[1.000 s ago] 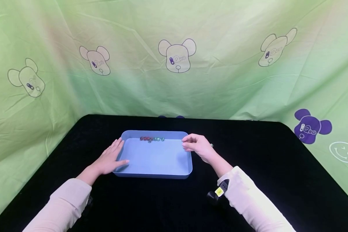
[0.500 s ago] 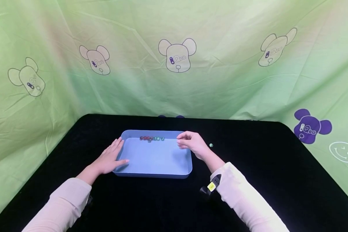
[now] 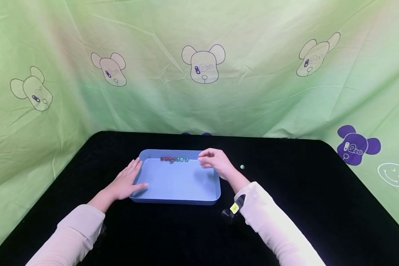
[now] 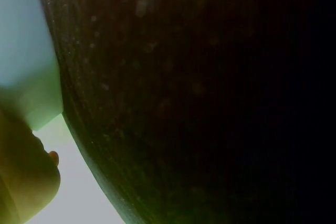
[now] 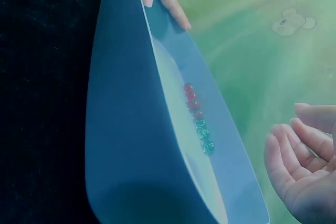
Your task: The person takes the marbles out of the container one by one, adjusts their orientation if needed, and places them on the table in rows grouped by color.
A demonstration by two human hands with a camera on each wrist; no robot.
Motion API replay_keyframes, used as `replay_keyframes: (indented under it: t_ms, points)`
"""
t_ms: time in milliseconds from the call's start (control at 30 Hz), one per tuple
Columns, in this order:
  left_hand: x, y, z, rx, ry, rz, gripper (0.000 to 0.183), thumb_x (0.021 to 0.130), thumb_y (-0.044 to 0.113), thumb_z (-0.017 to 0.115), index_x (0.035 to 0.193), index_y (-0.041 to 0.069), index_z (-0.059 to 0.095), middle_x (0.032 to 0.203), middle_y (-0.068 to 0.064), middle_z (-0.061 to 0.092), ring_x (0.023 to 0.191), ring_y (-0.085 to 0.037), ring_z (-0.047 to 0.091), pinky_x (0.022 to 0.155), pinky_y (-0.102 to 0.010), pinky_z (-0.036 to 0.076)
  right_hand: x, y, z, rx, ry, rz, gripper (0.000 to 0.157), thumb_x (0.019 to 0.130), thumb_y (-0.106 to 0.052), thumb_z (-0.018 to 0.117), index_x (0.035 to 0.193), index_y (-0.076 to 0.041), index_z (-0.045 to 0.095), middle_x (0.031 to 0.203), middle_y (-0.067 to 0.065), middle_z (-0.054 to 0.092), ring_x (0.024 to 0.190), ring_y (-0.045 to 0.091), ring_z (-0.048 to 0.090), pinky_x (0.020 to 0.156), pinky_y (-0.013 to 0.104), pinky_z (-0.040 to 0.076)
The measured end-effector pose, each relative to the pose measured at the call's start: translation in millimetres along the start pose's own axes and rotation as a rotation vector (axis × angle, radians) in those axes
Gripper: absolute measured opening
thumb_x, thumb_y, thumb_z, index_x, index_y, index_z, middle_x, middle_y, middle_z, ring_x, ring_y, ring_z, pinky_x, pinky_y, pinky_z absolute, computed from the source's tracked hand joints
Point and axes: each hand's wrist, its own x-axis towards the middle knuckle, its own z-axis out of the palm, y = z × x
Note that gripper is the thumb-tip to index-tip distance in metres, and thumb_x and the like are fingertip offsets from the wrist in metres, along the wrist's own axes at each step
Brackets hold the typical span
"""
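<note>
Tray (image 3: 176, 181), one; green marble (image 3: 242, 167) outside, one

1. Green cloth (image 3: 252, 99) wraps the back and both sides, pretty wrinkly tbh, with creases all over.
2. It's got outlined cartoon heads (image 3: 204, 70), plus a solid purple one (image 3: 355, 149) and a winking smiley (image 3: 394, 174) on the right.
3. Black table (image 3: 319, 192), rounded far corners.
4. Light's patchy, with paler spots up high.
</note>
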Motion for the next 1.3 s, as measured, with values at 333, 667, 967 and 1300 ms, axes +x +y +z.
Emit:
replay_keyframes:
  t_ms: [333, 667, 967, 1300]
  points:
    - [-0.5, -0.3, 0.6, 0.006, 0.020, 0.016, 0.084, 0.081, 0.050, 0.049, 0.136, -0.003, 0.015, 0.142, -0.017, 0.005, 0.128, -0.033, 0.003, 0.097, -0.051, 0.011, 6, -3, 3.9, -0.007, 0.024, 0.030, 0.023, 0.077, 0.002, 0.060, 0.096, 0.013, 0.054, 0.077, 0.008, 0.060, 0.075, 0.029, 0.060, 0.065, 0.030, 0.049]
    - [-0.6, 1.3, 0.4, 0.022, 0.033, 0.014, 0.083, 0.081, 0.049, 0.050, 0.136, -0.004, 0.015, 0.142, -0.018, 0.005, 0.128, -0.034, 0.004, 0.097, -0.052, 0.011, 16, 0, 6.2, -0.030, 0.038, 0.049, 0.021, 0.076, 0.001, 0.060, 0.094, 0.011, 0.056, 0.081, 0.014, 0.061, 0.082, 0.038, 0.057, 0.064, 0.030, 0.049]
    - [-1.2, 0.2, 1.7, 0.020, 0.021, 0.002, 0.083, 0.081, 0.049, 0.050, 0.136, -0.002, 0.015, 0.142, -0.017, 0.004, 0.128, -0.033, 0.003, 0.097, -0.051, 0.011, 26, 2, 12.3, -0.054, 0.048, 0.097, 0.019, 0.077, -0.001, 0.061, 0.093, 0.008, 0.057, 0.087, 0.021, 0.060, 0.084, 0.039, 0.056, 0.067, 0.032, 0.049]
    - [-0.6, 0.2, 0.9, 0.013, 0.030, 0.013, 0.084, 0.081, 0.048, 0.051, 0.136, -0.003, 0.015, 0.142, -0.017, 0.004, 0.128, -0.033, 0.003, 0.097, -0.052, 0.011, 37, 3, 13.5, -0.094, 0.070, 0.094, 0.017, 0.078, -0.001, 0.058, 0.093, 0.009, 0.057, 0.093, 0.030, 0.056, 0.077, 0.033, 0.058, 0.071, 0.038, 0.047]
